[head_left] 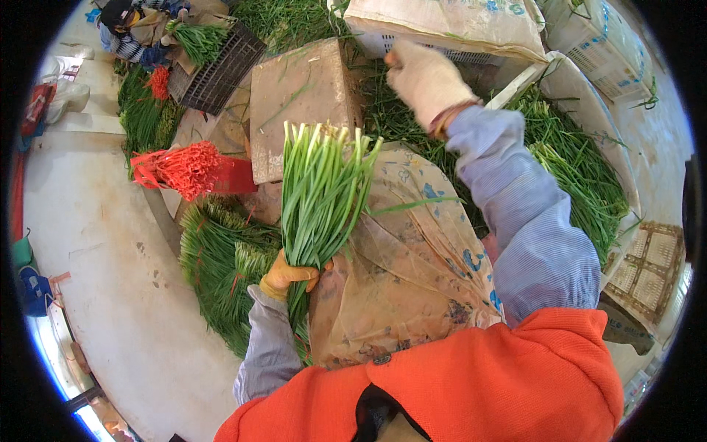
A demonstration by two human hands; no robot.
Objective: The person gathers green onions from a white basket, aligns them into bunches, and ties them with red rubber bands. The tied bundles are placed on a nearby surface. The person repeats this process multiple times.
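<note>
My left hand [291, 276], in an orange-yellow glove, grips a bunch of garlic chives [326, 193] low on its green leaves, with the pale cut ends upward. The bunch is above the edge of a plastic sheet [397, 265] spread over my lap. My right hand [422, 77], in a pale fabric glove, is raised away from the bunch, near a covered white crate; its fingers are curled and partly blurred, so what they hold cannot be told. A bundle of red ties [190, 168] lies left of the bunch, beside a cardboard-like box [301, 105].
Tied chives [221, 265] lie at left on the pale floor [105, 248]. Loose chives fill a lined container [585, 171] at right. A covered white crate [442, 25] stands ahead. Another person [132, 38] works at upper left by a black crate [221, 66].
</note>
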